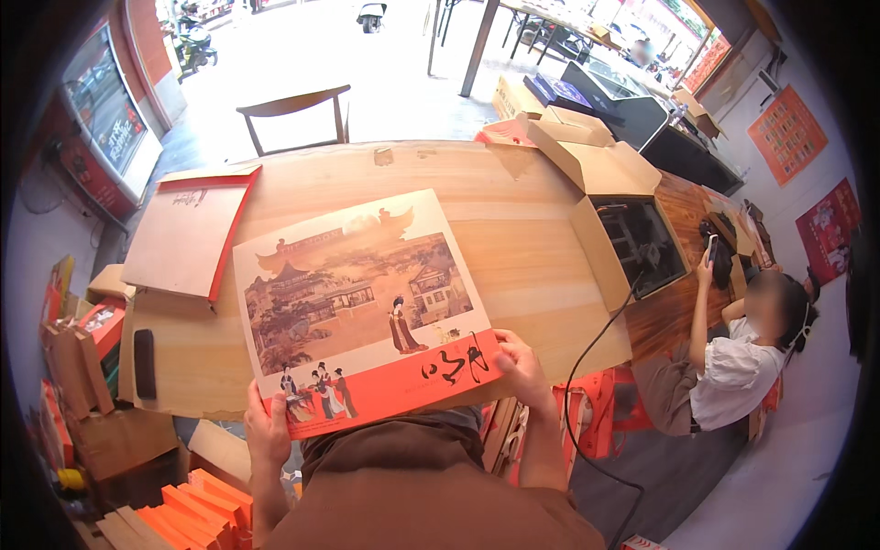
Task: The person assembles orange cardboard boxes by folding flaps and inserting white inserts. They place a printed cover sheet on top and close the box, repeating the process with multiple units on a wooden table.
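Observation:
A wide, flat gift box (357, 298) is held in front of me at the near side of the table, tilted slightly. Its top carries a printed scene of pavilions and robed figures, with a red band along the near edge. The near left corner is gripped by my left hand (267, 429), the fingers partly hidden under the box. My right hand (519, 368) closes around the near right corner, thumb on top. A second flat box (186, 240), pale with red sides, lies on the table to the left of the held one.
The wooden table (513, 229) also bears a black phone-like object (144, 364). An open cardboard box (600, 165) stands right, beside a black cable (570, 403). A seated person (738, 367) holds a phone. Orange boxes (206, 504) fill the lower left; a chair (295, 115) stands opposite.

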